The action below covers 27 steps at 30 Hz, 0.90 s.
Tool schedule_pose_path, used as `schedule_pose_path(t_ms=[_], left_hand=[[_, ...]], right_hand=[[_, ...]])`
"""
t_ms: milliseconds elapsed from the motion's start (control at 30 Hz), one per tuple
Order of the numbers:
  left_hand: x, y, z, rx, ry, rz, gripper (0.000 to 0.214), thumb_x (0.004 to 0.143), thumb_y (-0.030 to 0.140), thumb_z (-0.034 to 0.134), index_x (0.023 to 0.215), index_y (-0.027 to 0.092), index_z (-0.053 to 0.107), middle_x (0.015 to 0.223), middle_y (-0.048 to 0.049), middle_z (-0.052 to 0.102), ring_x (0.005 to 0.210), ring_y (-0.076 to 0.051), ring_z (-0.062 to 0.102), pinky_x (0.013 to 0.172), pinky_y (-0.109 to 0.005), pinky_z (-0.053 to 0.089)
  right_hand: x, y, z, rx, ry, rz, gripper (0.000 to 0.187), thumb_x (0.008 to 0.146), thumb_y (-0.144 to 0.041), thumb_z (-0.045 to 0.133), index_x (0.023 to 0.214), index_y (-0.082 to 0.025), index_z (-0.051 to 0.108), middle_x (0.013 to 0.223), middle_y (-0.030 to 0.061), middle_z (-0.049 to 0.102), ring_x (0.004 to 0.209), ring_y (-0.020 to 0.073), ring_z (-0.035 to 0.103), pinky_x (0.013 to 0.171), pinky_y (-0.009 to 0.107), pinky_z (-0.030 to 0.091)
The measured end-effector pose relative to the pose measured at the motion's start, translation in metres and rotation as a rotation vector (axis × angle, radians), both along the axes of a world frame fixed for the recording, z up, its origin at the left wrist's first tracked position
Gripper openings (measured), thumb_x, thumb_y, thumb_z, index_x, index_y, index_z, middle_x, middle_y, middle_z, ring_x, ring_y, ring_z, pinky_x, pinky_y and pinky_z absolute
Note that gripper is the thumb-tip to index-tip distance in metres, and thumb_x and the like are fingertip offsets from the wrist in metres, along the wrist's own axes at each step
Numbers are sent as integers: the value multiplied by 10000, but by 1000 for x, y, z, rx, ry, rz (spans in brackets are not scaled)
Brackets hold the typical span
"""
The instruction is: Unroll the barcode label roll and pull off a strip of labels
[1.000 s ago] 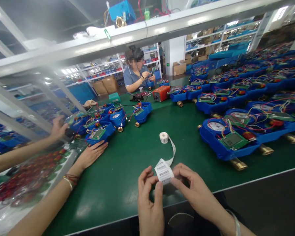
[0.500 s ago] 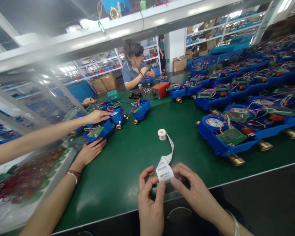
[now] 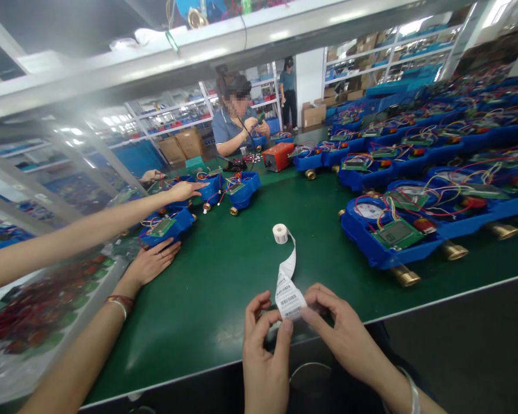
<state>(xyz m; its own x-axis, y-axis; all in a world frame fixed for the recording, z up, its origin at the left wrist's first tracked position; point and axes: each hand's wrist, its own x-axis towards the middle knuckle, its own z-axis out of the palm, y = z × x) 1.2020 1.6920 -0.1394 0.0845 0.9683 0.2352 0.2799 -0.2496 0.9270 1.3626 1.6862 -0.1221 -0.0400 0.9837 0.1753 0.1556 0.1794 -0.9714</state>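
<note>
My left hand (image 3: 265, 351) and my right hand (image 3: 343, 328) hover over the front edge of the green bench mat (image 3: 224, 322). Between them, fingertips of both pinch a white barcode label strip (image 3: 288, 299). The strip curves up and away to a small white label roll (image 3: 280, 233) lying on the mat. The labels show printed barcodes. A co-worker's hand (image 3: 152, 263) rests flat on the mat near a blue water meter housing (image 3: 166, 227), and another co-worker's arm (image 3: 112, 213) reaches across above it.
Rows of blue meter housings (image 3: 392, 241) with brass fittings, circuit boards and coloured wires cover the right side. A plastic bag of red parts (image 3: 43, 305) lies at left. A red box (image 3: 277, 157) stands farther back, where a seated person (image 3: 237, 121) works.
The co-worker's raised arm has reached farther across toward the far meters. My view has shifted slightly, bringing a standing person into sight. My hands still hold the strip.
</note>
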Motion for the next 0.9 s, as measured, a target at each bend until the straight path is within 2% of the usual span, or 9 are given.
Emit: schedule_pose_path(t_ms=[100,233,433,600,800,900], left_hand=[[0,0,-1,-30,-23,4,195,896,387,573,953,219,656,1281,-59,422,1233,-235,394,1011,-361,340],[3,1,3,-77,-107,23,227,898,411,557,878,205,649,1237,-55,451,1193,-230,427,995,-366,344],[3,-3,0,-54,-1,-24,196,906,392,565,922,221,659,1254,-54,434,1223,-219,405,1005,-332,339],[5,-1,3,-123,-148,9,281,863,447,580,851,175,648,1230,-86,465,1181,-257,445,981,-371,361],[4,-2,2,-30,7,-20,204,909,398,566,907,217,660,1235,-50,455,1206,-213,427,997,-315,356],[4,-2,3,-36,-33,17,221,901,410,556,929,217,660,1220,-55,462,1176,-222,445,978,-337,365]], right_hand=[[1,0,0,2,0,16,219,936,-345,524,797,-190,590,813,-9,470,743,133,430,677,270,319],[1,-2,0,-17,-17,40,213,928,-353,539,797,-189,574,834,-8,474,770,134,445,696,267,328],[3,-3,4,-20,-20,32,210,920,-333,529,780,-182,567,797,-7,463,742,140,431,673,268,315],[6,-4,6,-37,-18,76,191,909,-318,538,780,-179,556,875,5,484,837,152,473,757,273,350],[6,-5,4,12,-31,45,222,936,-361,516,802,-191,565,821,-10,470,772,141,446,701,266,328],[4,-5,3,2,-33,64,264,944,-373,504,765,-182,541,818,-5,477,782,147,451,718,272,334]])
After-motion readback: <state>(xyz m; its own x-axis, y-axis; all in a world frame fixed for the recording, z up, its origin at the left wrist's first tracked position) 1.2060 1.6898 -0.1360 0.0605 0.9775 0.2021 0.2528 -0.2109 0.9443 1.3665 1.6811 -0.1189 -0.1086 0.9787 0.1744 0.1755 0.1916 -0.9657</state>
